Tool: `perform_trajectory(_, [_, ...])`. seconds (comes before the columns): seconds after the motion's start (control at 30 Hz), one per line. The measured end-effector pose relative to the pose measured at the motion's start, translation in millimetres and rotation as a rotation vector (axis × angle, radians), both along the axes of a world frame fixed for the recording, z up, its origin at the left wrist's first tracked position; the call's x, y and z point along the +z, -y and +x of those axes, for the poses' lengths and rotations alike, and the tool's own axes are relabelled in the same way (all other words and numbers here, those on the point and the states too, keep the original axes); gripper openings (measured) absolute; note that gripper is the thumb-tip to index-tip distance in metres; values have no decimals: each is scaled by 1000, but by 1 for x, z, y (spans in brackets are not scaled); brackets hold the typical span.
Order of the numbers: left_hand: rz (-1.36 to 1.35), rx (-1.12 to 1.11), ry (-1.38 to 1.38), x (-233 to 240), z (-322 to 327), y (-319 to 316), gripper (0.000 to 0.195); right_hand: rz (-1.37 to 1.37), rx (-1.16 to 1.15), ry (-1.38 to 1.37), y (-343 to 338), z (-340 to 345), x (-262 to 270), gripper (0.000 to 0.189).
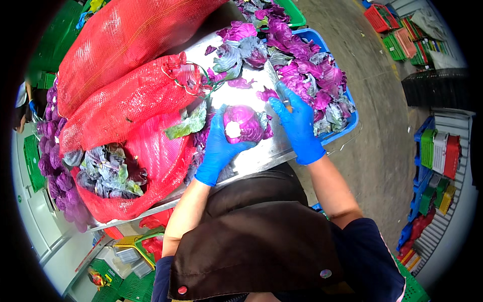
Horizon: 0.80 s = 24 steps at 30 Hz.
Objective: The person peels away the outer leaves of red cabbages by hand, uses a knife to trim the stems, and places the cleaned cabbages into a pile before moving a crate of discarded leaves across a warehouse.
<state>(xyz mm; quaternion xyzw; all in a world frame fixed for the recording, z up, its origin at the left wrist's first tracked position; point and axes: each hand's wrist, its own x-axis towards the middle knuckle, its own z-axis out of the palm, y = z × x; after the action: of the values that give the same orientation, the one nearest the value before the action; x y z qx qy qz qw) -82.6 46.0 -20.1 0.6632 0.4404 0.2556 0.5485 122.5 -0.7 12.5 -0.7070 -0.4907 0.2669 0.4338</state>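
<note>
My left hand (219,145), in a blue glove, cups a trimmed red cabbage (247,124) from its left and near side. A pale round cut stem end shows on the cabbage, which is at the metal table (260,156). In my gloved right hand (298,122) is a knife (271,73), its blade pointing away from me and part of the handle showing between the fingers. Loose purple leaves (267,94) lie between the knife and the cabbage. Just beyond the right hand, a blue crate (349,120) is heaped with purple and grey-green outer leaves (302,71).
Red mesh sacks (132,102) fill the table's left side; one open sack (113,209) holds leafy cabbages (109,173). Trimmed cabbages (53,154) are piled beyond. A green crate (296,13) stands at the far end. At far left is another person's gloved hand (32,107).
</note>
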Motion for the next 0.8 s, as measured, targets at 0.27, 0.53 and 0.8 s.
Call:
perform_trajectory(0.27, [-127,117,92,-4,-6,-2,120,-406,125,-539,24,-13,-38,53])
perform_trajectory(0.53, [-1001,389,1044,-11,-28,-11,68,-208,263,-658,2,-5,15,49])
perform_trajectory(0.8, [-178,113,214,1,-25,5,68,-417,260,-689,-7,2,18,37])
